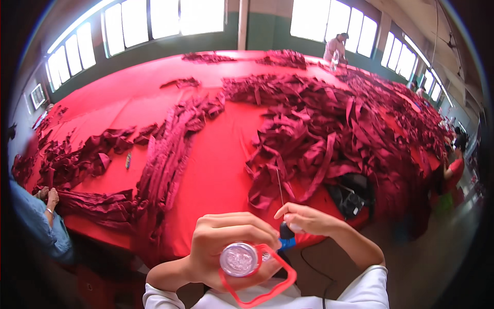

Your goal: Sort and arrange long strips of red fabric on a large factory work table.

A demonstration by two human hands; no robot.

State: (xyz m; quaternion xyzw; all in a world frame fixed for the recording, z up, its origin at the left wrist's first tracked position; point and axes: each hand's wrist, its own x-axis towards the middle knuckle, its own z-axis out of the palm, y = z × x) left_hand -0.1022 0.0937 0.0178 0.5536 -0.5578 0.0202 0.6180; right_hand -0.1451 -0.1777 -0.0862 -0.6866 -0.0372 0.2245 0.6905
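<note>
Close below me, a clear round-topped bottle (240, 259) with a red loop handle (292, 278) is in my left hand (226, 239), whose fingers curl around it. My right hand (307, 219) is just to the right, its thumb and fingers pinched together. A thin rod (280, 186) rises from that pinch. Between both hands sit a small dark rounded piece (285, 231) and a blue piece (287, 243), partly hidden by fingers. Beyond them, a large heap of dark red fabric strips (309, 134) lies on the table covered in red cloth (211, 165).
A black bag (352, 200) lies at the table's right edge, beside hanging strips. At left, a person in blue (38, 221) handles a long bundle of fabric (98, 206). Another person (335, 49) stands across the table. A dark cord (318, 272) hangs near my right forearm.
</note>
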